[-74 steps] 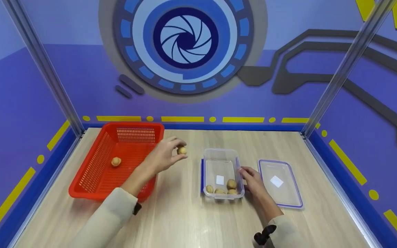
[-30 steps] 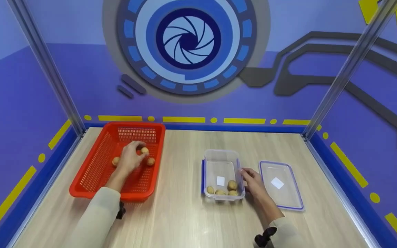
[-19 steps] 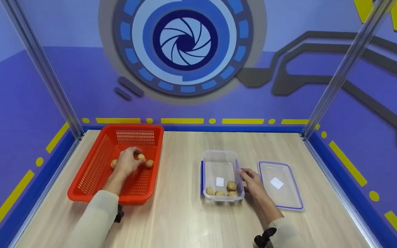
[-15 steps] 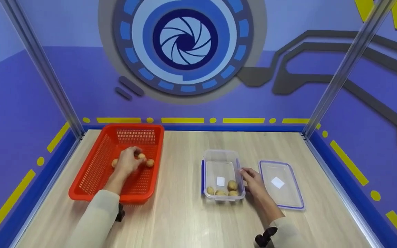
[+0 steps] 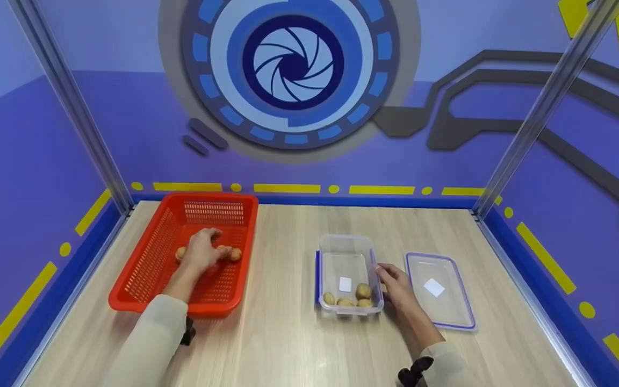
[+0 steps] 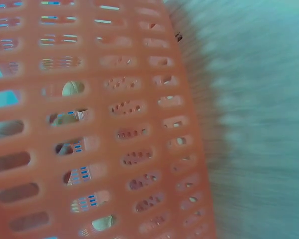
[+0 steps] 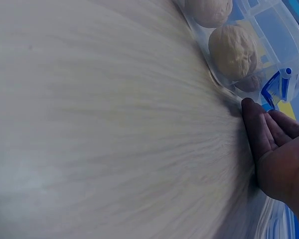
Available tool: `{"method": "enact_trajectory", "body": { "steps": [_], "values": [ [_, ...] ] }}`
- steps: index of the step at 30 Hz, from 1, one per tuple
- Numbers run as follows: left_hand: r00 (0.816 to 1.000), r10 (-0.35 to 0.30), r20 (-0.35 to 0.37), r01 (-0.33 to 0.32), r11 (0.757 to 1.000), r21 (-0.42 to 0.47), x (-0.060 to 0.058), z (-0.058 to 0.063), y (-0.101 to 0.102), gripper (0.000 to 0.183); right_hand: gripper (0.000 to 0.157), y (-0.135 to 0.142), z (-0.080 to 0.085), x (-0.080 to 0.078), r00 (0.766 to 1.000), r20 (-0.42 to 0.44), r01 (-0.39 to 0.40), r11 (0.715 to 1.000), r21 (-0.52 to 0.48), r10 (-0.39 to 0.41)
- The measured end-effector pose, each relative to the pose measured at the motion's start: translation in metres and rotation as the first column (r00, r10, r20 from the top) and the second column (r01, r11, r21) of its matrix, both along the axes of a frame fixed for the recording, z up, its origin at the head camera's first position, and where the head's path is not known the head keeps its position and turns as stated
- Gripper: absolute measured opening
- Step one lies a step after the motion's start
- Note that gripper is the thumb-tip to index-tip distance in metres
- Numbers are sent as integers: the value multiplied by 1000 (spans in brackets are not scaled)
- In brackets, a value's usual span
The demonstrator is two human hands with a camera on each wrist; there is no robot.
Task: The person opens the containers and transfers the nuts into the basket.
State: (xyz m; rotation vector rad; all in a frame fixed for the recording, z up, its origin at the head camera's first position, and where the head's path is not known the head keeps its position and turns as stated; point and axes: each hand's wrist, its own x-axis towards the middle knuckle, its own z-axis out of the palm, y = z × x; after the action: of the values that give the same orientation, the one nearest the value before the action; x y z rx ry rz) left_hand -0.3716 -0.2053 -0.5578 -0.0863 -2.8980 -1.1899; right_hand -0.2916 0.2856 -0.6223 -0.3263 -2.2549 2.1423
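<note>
The back wall is light blue at the top and purple lower down. A big round camera-lens picture is on it, with blue, white and gray rings. Thick gray lines run from there to the right wall. The left wall is blue and purple too. Yellow dashes and yellow dots go along the bottom of the walls, above a dark blue stripe. Silver metal posts stand in both back corners. The table looks like pale wood, and light shines softly on its near part.
</note>
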Motion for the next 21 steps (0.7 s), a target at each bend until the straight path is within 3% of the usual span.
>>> {"method": "enact_trajectory", "body": {
  "steps": [4, 10, 16, 21],
  "values": [
    [999, 8, -34, -8, 1000, -10, -2, 3, 5, 60, 43, 1, 0, 1, 1000, -11, 4, 1000, 0, -4],
    [978, -8, -207, -2, 999, -48, 3, 27, 27, 55, 46, 1, 0, 4, 1000, 8, -14, 1000, 14, 14],
    [960, -50, -277, 36, 998, -57, 18, 56, 68, 55, 46, 0, 3, 3, 1000, 28, -12, 1000, 15, 12],
    [926, -146, -348, 126, 989, -81, 30, 68, 109, 53, 46, 1, 7, 4, 999, 41, -22, 999, 26, 21]
  ]
}}
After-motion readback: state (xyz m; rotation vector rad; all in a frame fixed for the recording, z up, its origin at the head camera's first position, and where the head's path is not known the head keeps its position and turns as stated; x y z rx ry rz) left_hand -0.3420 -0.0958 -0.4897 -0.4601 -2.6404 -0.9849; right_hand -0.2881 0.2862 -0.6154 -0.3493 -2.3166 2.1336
